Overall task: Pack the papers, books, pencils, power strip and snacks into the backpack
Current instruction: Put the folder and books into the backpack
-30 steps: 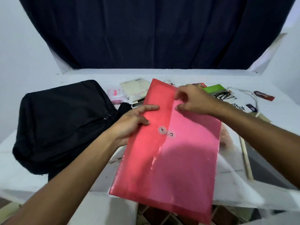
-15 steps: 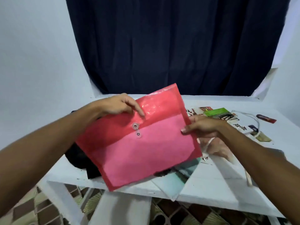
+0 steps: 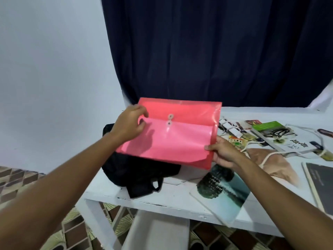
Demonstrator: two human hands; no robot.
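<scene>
A person's left hand (image 3: pixel 130 123) and right hand (image 3: pixel 222 153), fingers clamped on opposite edges, hold the red envelope (image 3: pixel 173 134) at frame centre, turned level within the last second; it hovers above the black backpack (image 3: pixel 137 173), seemingly ready for packing.
</scene>
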